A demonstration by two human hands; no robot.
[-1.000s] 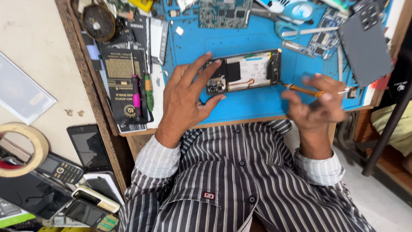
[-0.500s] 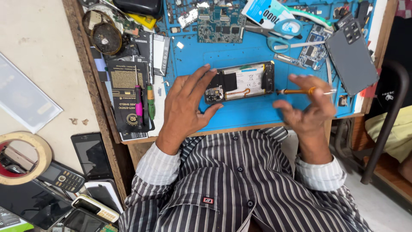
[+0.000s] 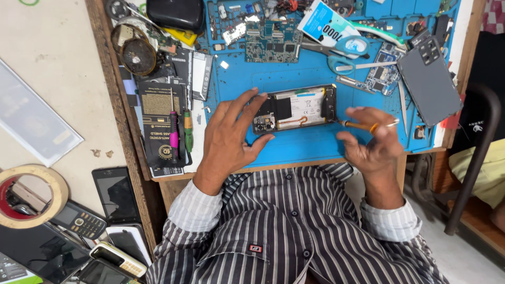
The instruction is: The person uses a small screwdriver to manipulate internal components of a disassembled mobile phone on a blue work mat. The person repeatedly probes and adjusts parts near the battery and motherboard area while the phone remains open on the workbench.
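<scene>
While the left hand (image 3: 229, 138) stays spread, fingers apart, pinning the opened phone (image 3: 294, 109) on the blue mat (image 3: 310, 144), the right hand (image 3: 374, 142) has drawn slightly back toward the mat's near edge, fingers clamped on the orange screwdriver (image 3: 363, 125). Its tip now sits just beside the phone's right end. Around: circuit board (image 3: 272, 47) and scissors (image 3: 347, 55) behind the phone, grey back cover (image 3: 428, 84) to the right, pink and green drivers (image 3: 180, 131) to the left. Nothing blocks the phone.

A person in a dark, white-striped button-up shirt (image 3: 294, 231) — long sleeves cuffed at the wrists, small red-and-white chest label (image 3: 255, 247).
</scene>
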